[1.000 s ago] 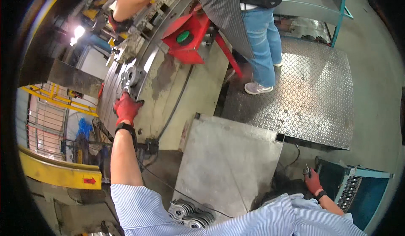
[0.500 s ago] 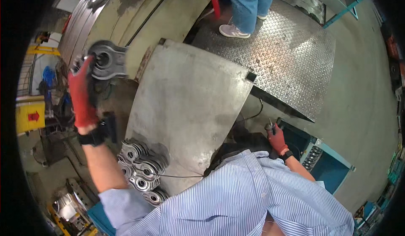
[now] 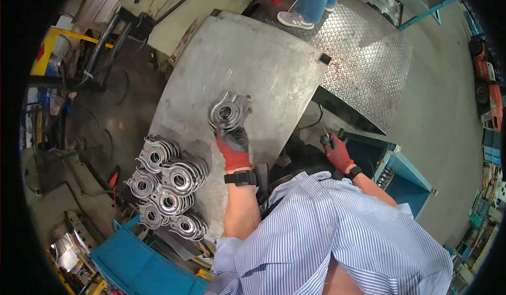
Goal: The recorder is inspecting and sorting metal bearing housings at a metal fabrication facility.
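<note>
Over the middle of the grey metal table (image 3: 253,52), my left hand (image 3: 234,146), in a red and black glove, is closed on the near edge of a stamped metal bracket (image 3: 227,110) with a round hole. The bracket is slightly blurred, so I cannot tell if it touches the tabletop. My right hand (image 3: 338,154), gloved the same way, is beside the table's right side, above an open blue bin (image 3: 363,145). Its fingers are curled round a small, thin thing too small to name. Stacks of similar metal brackets (image 3: 179,178) stand at the table's near left corner.
A person in jeans (image 3: 313,0) stands on a diamond-plate steel platform (image 3: 363,68) beyond the table. A coil spring (image 3: 386,178) shows by the blue bin. A blue panel (image 3: 142,263) lies at lower left. Dark machine arms (image 3: 108,47) stick out at far left.
My left hand has come from the far left back over the middle of the table, bringing the metal bracket. My right hand has shifted slightly left. The view has turned a little.
</note>
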Demonstrator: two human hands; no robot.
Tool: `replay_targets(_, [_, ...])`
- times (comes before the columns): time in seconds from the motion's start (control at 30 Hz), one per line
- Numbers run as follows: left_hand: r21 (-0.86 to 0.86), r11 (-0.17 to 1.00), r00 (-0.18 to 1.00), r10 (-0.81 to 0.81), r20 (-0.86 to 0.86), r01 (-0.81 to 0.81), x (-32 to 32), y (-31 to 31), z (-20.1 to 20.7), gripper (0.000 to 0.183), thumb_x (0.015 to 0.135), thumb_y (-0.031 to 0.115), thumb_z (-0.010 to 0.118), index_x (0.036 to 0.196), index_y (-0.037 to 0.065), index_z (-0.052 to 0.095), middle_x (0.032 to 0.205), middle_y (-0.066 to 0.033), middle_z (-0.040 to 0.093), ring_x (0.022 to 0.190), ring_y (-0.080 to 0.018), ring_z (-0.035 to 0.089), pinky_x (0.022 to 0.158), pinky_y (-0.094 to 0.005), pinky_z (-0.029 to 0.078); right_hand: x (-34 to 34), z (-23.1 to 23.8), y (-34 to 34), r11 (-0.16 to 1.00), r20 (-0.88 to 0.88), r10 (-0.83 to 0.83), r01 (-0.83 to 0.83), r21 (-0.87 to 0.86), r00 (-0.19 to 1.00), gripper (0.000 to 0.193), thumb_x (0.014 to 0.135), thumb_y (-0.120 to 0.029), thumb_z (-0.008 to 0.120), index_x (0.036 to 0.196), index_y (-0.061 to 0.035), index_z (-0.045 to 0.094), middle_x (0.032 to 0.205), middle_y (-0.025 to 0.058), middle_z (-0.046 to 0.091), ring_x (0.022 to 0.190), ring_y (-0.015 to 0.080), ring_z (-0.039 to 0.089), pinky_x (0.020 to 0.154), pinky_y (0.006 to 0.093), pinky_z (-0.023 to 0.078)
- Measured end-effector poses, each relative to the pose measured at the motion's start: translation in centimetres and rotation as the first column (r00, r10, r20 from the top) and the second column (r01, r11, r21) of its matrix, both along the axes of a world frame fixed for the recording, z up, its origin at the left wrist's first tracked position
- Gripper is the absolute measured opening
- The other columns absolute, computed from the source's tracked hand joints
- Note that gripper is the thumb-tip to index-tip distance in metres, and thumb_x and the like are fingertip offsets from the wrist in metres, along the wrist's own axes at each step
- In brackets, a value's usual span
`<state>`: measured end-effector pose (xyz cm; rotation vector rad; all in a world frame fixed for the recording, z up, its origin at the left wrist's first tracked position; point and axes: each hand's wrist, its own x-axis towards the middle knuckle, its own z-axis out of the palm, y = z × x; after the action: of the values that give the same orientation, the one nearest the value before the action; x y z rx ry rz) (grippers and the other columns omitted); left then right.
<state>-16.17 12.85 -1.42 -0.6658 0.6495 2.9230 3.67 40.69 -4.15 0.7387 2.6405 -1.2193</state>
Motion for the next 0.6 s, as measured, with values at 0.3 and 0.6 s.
replay_targets(0.3, [0.166, 0.782, 0.748, -0.622, 0.230, 0.600, 8.0, -2.2, 2.1, 0.024, 0.090, 0.019, 0.053, 0.105, 0.001, 0.057, 0.102, -0.0097, 0.064, 0.098, -0.0232, 0.061, 0.085, -0.0371, 0.050, 2.2, -0.3, -4.2, 0.989, -0.078, 0.096, -0.086, 0.123, 0.992, 0.033, 0.080, -0.015, 0.059, 0.109, 0.0014, 0.052, 0.090, 0.0260, 0.061, 0.088, 0.0418, 0.059, 0.073, 0.0449, 0.046])
replay_targets(0.6, [-0.834, -0.542, 0.784, -0.471, 0.405, 0.106, 4.1, -3.2, 7.0, 0.045, 0.085, 0.031, 0.061, 0.114, -0.002, 0.053, 0.100, -0.0173, 0.061, 0.093, -0.0311, 0.060, 0.080, -0.0399, 0.047, 1.7, 0.5, -4.1, 0.995, -0.035, 0.074, -0.071, 0.062, 0.997, 0.046, 0.081, -0.022, 0.059, 0.119, 0.0007, 0.049, 0.099, 0.0262, 0.060, 0.092, 0.0424, 0.057, 0.079, 0.0461, 0.045])
